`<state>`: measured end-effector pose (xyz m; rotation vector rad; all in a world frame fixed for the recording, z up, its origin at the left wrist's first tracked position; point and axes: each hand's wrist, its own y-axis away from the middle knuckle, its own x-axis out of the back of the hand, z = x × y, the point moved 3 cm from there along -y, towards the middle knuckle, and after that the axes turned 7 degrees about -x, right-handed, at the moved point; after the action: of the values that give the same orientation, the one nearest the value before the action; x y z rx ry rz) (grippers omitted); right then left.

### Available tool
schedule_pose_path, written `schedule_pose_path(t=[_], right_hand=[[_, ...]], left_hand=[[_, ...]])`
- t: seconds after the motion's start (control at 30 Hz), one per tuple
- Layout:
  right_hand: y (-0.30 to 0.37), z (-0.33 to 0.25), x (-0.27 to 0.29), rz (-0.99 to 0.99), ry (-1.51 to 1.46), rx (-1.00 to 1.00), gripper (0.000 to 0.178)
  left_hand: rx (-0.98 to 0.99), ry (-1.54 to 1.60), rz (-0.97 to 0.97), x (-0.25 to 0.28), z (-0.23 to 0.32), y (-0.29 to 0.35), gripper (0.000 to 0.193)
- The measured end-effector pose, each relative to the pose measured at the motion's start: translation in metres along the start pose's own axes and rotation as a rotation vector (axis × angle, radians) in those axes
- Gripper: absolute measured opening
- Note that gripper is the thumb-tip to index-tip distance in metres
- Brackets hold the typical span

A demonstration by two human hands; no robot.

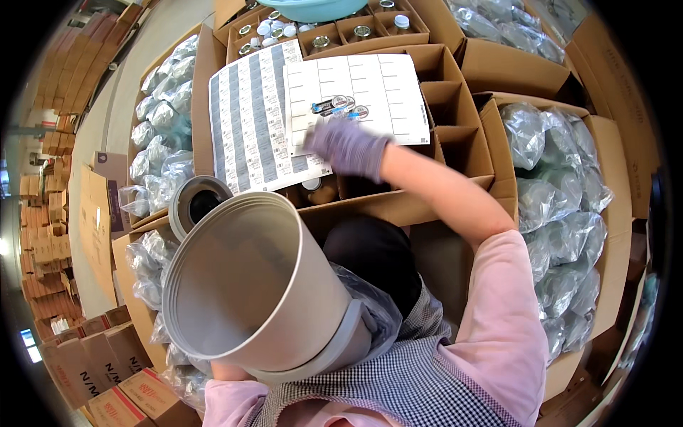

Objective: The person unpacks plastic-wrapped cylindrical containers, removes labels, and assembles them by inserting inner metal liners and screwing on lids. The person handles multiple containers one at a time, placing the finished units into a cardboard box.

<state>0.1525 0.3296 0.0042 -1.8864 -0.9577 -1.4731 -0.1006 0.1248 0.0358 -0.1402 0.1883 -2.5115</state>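
My right hand [347, 146], in a purple-grey knit glove, is over the lower part of a white sheet with line marks [395, 78]. Motion smears its fingers, so I cannot tell whether they grip anything. Just beyond them, several small round and dark labels [341, 107] with bits of blue lie on the sheet. Under its left side is a second sheet with grey-and-white printed rows [245, 121]. A large grey plastic tub [235, 277] tilts against my left side, its wide mouth facing up. My left forearm [231, 371] goes behind the tub, which hides my left hand.
The sheets rest on a divided cardboard box [462, 153] holding a white-capped bottle [311, 183]. Beyond are jars [321, 43], white caps [274, 30] and a light-blue basin [313, 8]. Plastic-wrapped items fill cartons at right [555, 192] and left [162, 121]. A round grey part [181, 206] adjoins the tub.
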Motion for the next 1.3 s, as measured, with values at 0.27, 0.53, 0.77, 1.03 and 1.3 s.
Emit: schedule_pose_path(t=[0.27,0.53,0.77,1.03,1.3], right_hand=[[0.011,-0.046,-0.063,0.055,0.077,0.324,0.018],[-0.037,-0.049,-0.142,0.205,0.460,0.361,0.019],[-0.049,-0.050,-0.092,-0.088,0.470,0.351,0.017],[-0.021,-0.064,0.121,-0.155,0.108,0.168,0.045],[0.021,-0.083,0.270,0.391,-0.016,0.133,0.059]], left_hand=[[-0.004,0.005,0.026,0.010,0.006,0.011,0.023],[-0.010,0.023,0.021,0.014,0.008,0.009,0.023],[0.033,-0.026,-0.023,0.023,0.017,-0.010,0.024],[0.211,-0.035,-0.269,0.040,0.014,-0.067,0.026],[0.423,-0.138,-0.577,-0.033,0.052,-0.069,0.080]])
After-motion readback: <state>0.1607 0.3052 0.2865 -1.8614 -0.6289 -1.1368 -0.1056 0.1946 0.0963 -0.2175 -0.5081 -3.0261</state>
